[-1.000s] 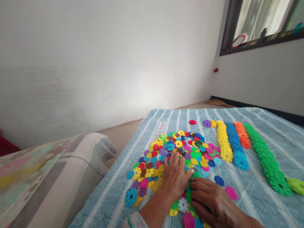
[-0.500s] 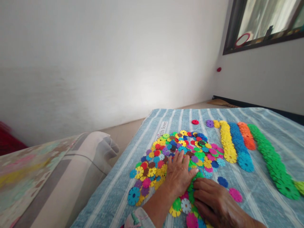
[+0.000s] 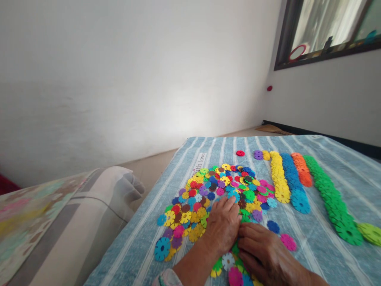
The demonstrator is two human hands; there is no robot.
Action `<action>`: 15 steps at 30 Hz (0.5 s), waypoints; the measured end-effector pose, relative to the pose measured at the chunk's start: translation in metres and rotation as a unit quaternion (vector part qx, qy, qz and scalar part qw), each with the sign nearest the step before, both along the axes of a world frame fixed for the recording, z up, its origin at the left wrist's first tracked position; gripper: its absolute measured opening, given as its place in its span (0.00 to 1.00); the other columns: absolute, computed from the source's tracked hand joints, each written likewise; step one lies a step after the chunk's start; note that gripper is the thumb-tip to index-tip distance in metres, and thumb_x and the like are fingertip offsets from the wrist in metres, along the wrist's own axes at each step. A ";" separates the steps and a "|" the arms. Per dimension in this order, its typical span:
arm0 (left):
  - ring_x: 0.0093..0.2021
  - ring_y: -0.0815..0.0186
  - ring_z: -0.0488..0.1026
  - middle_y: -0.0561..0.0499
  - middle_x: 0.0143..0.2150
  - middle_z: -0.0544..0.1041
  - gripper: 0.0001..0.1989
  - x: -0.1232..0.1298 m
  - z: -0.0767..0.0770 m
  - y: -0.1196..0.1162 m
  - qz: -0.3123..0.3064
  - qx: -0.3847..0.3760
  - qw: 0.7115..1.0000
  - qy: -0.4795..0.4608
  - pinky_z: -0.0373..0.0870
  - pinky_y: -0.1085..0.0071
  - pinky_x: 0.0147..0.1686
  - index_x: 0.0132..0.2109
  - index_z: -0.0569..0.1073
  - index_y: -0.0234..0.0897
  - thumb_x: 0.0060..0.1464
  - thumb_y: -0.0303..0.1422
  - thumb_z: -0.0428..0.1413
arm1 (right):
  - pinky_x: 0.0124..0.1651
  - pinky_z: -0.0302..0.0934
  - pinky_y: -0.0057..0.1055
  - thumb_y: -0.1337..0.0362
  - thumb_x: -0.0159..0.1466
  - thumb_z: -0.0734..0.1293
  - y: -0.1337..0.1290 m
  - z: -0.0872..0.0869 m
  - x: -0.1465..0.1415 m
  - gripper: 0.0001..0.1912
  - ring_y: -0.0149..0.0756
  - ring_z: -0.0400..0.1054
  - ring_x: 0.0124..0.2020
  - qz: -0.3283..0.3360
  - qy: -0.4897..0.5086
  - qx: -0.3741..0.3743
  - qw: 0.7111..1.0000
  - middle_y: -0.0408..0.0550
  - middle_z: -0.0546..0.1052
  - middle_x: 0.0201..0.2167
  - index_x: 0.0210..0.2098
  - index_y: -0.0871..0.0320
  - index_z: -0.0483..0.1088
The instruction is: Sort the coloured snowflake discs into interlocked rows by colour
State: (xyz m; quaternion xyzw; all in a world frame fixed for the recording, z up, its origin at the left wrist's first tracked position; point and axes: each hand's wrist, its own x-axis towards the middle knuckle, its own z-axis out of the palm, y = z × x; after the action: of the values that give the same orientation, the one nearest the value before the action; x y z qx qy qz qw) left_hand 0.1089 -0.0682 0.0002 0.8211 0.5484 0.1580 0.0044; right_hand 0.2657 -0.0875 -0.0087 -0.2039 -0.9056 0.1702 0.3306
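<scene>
Flower-shaped plastic discs (image 3: 186, 216) in many colours lie in a loose, overlapping pile. My left hand (image 3: 224, 222) is over the middle of it, fingers bent and drawn together, tips at a light blue disc (image 3: 233, 196). Whatever they pinch is hidden. Just to the right, close against it, is my right hand (image 3: 264, 250), its fingers curled down around green discs (image 3: 235, 249) that show only in part. In front of the hands lie a white disc (image 3: 228, 261) and a pink disc (image 3: 235, 276).
Sorted rows stand on the striped cloth (image 3: 127, 254): yellow (image 3: 279, 178), blue (image 3: 293, 182), orange (image 3: 302, 169), green (image 3: 333, 198), and light green discs (image 3: 369, 233) at the right. A red disc (image 3: 240, 153) lies apart. A padded, covered edge (image 3: 98, 198) is at left.
My left hand's spread fingers have drawn together and bent, and its thumb has come in beside my right hand. The right hand stays curled. The view has shifted slightly.
</scene>
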 end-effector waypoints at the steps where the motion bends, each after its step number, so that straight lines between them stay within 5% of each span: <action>1: 0.57 0.54 0.66 0.47 0.58 0.71 0.10 0.000 -0.001 0.000 -0.003 0.006 1.000 0.001 0.64 0.51 0.57 0.45 0.73 0.38 0.59 0.30 0.49 | 0.41 0.65 0.32 0.64 0.68 0.56 0.000 0.001 0.000 0.13 0.36 0.67 0.36 -0.001 0.000 -0.002 1.000 0.48 0.71 0.29 0.31 0.56 0.69; 15: 0.44 0.58 0.73 0.46 0.39 0.77 0.10 -0.005 0.006 0.008 -0.005 0.086 0.996 -0.001 0.72 0.58 0.46 0.35 0.72 0.38 0.57 0.24 0.47 | 0.38 0.61 0.30 0.66 0.67 0.56 0.004 -0.001 -0.002 0.14 0.33 0.65 0.33 -0.042 -0.039 0.001 0.998 0.47 0.71 0.28 0.27 0.58 0.65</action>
State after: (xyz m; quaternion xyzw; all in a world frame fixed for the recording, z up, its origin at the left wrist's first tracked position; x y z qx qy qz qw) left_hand 0.1043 -0.0599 0.0059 0.8209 0.5289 0.2055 -0.0644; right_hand 0.2635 -0.0838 -0.0095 -0.2483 -0.9086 0.1474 0.3016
